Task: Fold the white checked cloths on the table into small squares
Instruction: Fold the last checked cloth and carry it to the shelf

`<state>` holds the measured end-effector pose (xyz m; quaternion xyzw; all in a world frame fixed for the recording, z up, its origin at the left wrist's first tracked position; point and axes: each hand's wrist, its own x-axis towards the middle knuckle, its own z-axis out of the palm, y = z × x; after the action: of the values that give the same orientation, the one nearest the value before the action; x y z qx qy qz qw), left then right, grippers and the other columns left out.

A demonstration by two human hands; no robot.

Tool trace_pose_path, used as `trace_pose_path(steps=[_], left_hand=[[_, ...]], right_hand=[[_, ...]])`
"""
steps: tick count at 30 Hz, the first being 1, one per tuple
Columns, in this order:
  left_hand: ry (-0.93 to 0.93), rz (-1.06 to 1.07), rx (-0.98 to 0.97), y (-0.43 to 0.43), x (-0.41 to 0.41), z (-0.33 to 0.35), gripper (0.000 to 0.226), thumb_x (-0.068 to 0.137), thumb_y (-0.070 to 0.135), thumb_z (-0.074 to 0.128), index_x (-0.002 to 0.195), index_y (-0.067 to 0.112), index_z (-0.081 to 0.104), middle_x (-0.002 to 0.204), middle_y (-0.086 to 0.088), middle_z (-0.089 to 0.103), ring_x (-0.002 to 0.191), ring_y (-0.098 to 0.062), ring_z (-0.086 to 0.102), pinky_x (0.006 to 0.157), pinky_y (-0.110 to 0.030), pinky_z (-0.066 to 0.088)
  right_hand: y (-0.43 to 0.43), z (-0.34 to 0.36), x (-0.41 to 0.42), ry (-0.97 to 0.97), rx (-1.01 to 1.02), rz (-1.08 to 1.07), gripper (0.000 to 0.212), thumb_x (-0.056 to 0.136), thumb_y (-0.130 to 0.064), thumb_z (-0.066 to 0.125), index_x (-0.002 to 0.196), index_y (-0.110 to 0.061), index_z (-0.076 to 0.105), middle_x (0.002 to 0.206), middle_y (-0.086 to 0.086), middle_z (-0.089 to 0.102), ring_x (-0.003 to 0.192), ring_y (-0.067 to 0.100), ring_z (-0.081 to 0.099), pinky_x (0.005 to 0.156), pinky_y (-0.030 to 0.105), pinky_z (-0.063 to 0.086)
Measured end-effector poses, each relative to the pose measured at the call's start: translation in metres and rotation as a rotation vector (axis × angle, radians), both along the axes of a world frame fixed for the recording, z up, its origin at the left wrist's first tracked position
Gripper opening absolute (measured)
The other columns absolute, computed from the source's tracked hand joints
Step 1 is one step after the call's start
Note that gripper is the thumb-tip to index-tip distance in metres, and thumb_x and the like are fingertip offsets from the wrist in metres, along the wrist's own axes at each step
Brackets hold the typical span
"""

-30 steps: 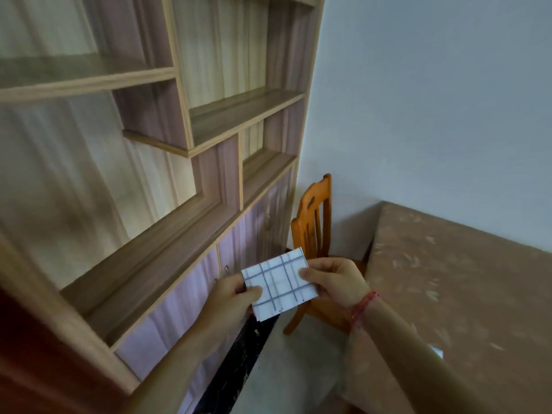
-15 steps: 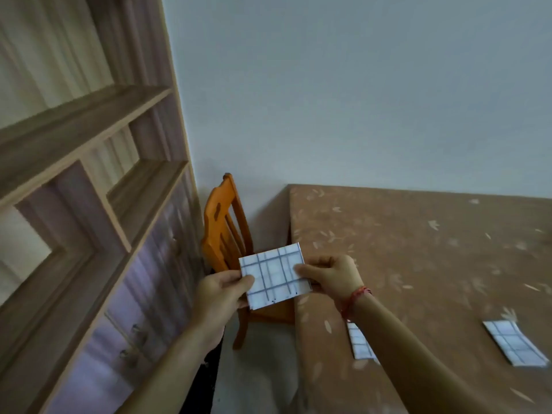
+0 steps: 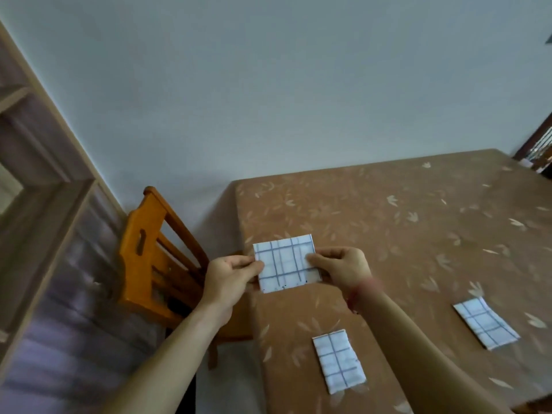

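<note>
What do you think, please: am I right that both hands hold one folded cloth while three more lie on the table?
Not quite: the head view shows two, not three, on the table: the near cloth and the right cloth. The left hand and right hand do hold one folded cloth.

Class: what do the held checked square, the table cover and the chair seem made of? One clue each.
Held checked square: probably thin matte cloth; folded flat.
Table cover: perhaps vinyl; printed leaves, draped edge.
Chair: varnished wood; glossy orange slats.
</note>
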<state>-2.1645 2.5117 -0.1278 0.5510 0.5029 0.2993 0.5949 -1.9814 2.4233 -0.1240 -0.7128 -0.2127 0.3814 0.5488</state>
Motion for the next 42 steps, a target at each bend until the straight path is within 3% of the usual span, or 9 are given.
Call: trace_pose_path(steps=[5, 7, 12, 15, 19, 22, 26, 39, 42], left_hand=[[0.016, 0.008, -0.057, 0.042, 0.04, -0.024, 0.006, 0.082, 0.01, 0.076, 0.088, 0.01, 0.074, 0.079, -0.004, 0.076, 0.072, -0.017, 0.073, 0.067, -0.036, 0.061], [0.008, 0.006, -0.092, 0.058, 0.055, -0.035, 0.006, 0.083, 0.007, 0.074, 0.088, 0.009, 0.073, 0.079, -0.006, 0.075, 0.07, -0.016, 0.073, 0.061, -0.032, 0.06], [0.008, -0.03, -0.191, 0.113, 0.09, -0.071, 0.013, 0.083, 0.003, 0.074, 0.095, 0.0, 0.071, 0.09, -0.013, 0.074, 0.077, -0.023, 0.073, 0.06, -0.031, 0.06], [0.03, -0.043, -0.244, 0.15, 0.108, -0.095, 0.015, 0.082, 0.005, 0.074, 0.097, 0.001, 0.071, 0.093, -0.013, 0.074, 0.081, -0.023, 0.073, 0.067, -0.037, 0.061], [0.058, -0.061, -0.262, 0.194, 0.131, -0.119, 0.009, 0.084, 0.006, 0.073, 0.093, 0.006, 0.071, 0.089, -0.008, 0.075, 0.073, -0.017, 0.074, 0.059, -0.028, 0.059], [0.071, -0.044, -0.278, 0.227, 0.15, -0.139, 0.009, 0.084, 0.005, 0.073, 0.092, 0.003, 0.07, 0.086, -0.008, 0.074, 0.069, -0.015, 0.073, 0.056, -0.026, 0.057], [0.085, -0.034, -0.308, 0.264, 0.176, -0.163, 0.004, 0.084, 0.001, 0.072, 0.087, 0.001, 0.069, 0.079, -0.011, 0.073, 0.066, -0.018, 0.073, 0.057, -0.028, 0.059], [0.202, -0.032, -0.246, 0.314, 0.216, -0.211, 0.017, 0.085, -0.001, 0.07, 0.077, 0.009, 0.06, 0.08, -0.01, 0.068, 0.069, -0.018, 0.071, 0.055, -0.025, 0.058], [0.228, -0.071, -0.209, 0.316, 0.218, -0.214, 0.005, 0.086, 0.0, 0.07, 0.087, 0.002, 0.065, 0.081, -0.009, 0.069, 0.069, -0.018, 0.071, 0.058, -0.027, 0.06]], right_hand=[[0.029, -0.018, 0.034, -0.023, -0.045, -0.017, 0.003, 0.078, -0.005, 0.076, 0.078, -0.005, 0.073, 0.065, 0.002, 0.07, 0.051, 0.006, 0.067, 0.048, 0.018, 0.052], [0.044, -0.028, 0.046, -0.045, -0.087, -0.044, 0.003, 0.078, -0.005, 0.076, 0.078, -0.006, 0.073, 0.064, 0.003, 0.07, 0.051, 0.008, 0.067, 0.048, 0.02, 0.053], [0.096, -0.063, 0.08, -0.147, -0.212, -0.065, 0.008, 0.074, -0.015, 0.08, 0.07, -0.019, 0.074, 0.069, 0.004, 0.074, 0.07, 0.022, 0.073, 0.067, 0.038, 0.061], [0.13, -0.087, 0.098, -0.186, -0.272, -0.077, 0.01, 0.073, -0.021, 0.08, 0.067, -0.025, 0.073, 0.07, -0.002, 0.074, 0.072, 0.017, 0.072, 0.073, 0.038, 0.061], [0.178, -0.115, 0.118, -0.199, -0.308, -0.108, 0.009, 0.073, -0.025, 0.079, 0.067, -0.03, 0.073, 0.07, -0.007, 0.074, 0.072, 0.011, 0.071, 0.077, 0.036, 0.06], [0.213, -0.138, 0.132, -0.243, -0.333, -0.14, 0.002, 0.074, -0.027, 0.077, 0.076, -0.027, 0.076, 0.074, -0.009, 0.073, 0.075, 0.01, 0.069, 0.079, 0.033, 0.059], [0.253, -0.166, 0.152, -0.305, -0.393, -0.164, 0.015, 0.077, -0.028, 0.073, 0.09, -0.023, 0.077, 0.083, -0.008, 0.074, 0.081, 0.008, 0.067, 0.078, 0.026, 0.054], [0.307, -0.216, 0.183, -0.466, -0.466, -0.077, 0.013, 0.083, -0.024, 0.066, 0.087, -0.021, 0.078, 0.073, -0.009, 0.068, 0.078, 0.011, 0.065, 0.07, 0.023, 0.049], [0.31, -0.219, 0.186, -0.487, -0.477, -0.069, 0.014, 0.084, -0.025, 0.065, 0.091, -0.022, 0.077, 0.081, -0.007, 0.071, 0.076, 0.008, 0.061, 0.067, 0.02, 0.046]])
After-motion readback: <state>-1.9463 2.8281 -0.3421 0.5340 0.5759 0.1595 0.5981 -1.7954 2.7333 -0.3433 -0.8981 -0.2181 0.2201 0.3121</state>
